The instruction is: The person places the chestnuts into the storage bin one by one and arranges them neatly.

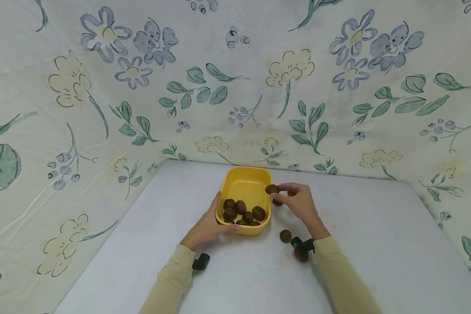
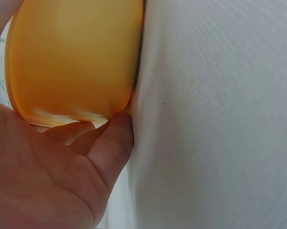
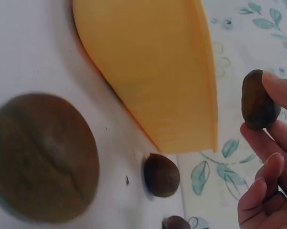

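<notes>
The right hand (image 1: 299, 201) pinches 1 nut (image 1: 272, 189) by the right rim of the tub (image 1: 247, 187), maybe just above; the left hand (image 1: 209, 226) grips its near left corner.

One yellow tub (image 1: 246, 188), two black wrist cameras (image 1: 202, 261), and roughly twelve brown nuts (image 1: 258, 213), some partly hidden.

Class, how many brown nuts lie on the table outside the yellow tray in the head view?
3 visible: one nut by the tray, partly behind the right hand; one nearer the person; one nearest, partly behind the wrist camera. The hand may hide more.
</notes>
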Action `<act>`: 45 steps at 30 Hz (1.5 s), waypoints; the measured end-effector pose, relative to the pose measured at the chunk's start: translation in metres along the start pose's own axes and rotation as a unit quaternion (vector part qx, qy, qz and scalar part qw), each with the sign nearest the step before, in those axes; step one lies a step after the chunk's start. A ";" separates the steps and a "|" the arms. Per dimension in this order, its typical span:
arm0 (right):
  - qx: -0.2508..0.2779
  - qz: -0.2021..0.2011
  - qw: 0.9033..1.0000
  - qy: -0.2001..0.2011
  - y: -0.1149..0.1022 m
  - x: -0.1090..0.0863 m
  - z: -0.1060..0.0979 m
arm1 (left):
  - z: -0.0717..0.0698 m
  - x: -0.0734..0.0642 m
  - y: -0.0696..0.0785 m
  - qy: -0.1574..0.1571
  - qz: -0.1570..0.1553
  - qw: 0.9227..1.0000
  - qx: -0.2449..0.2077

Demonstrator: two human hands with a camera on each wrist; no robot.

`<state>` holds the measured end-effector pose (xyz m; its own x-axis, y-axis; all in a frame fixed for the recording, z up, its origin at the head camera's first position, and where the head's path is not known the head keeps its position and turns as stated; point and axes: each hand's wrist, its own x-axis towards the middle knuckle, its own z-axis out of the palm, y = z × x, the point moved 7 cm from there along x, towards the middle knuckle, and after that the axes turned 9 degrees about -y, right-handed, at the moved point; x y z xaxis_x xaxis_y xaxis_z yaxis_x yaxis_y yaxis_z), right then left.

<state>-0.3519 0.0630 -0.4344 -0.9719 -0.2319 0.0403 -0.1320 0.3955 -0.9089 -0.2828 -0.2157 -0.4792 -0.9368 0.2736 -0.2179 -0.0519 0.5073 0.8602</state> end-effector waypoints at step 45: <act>-0.169 0.013 0.985 -0.044 -0.017 0.015 0.071 | -0.001 -0.002 -0.002 0.005 -0.002 1.000 0.007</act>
<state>-0.3506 -0.0102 -0.4482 -0.9571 -0.2881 -0.0320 -0.1782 0.6718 -0.7190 -0.2817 -0.2183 -0.4798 -0.9398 0.2646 -0.2164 -0.0504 0.5190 0.8533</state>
